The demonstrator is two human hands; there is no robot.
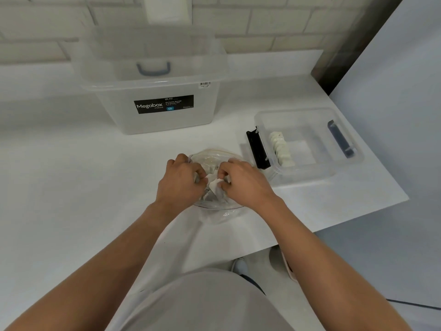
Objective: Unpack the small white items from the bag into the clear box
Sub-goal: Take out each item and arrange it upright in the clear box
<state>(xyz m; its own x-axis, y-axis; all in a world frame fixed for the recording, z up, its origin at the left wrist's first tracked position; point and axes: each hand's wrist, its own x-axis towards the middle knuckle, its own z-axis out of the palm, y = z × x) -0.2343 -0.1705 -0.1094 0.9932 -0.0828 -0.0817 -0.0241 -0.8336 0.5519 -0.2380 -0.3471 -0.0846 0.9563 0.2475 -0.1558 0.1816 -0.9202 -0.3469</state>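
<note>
Now, over the white worktop (71, 163) both forearms reach forward and meet at the bag (214, 156). The clear box (307, 174) sits just right of it, a row of white items (280, 149) along its left wall. The left hand (181, 181) curls its fingers (201, 173) round the bag's mouth. The right hand (243, 183) pinches a small white item (214, 184) inside the bag.
</note>
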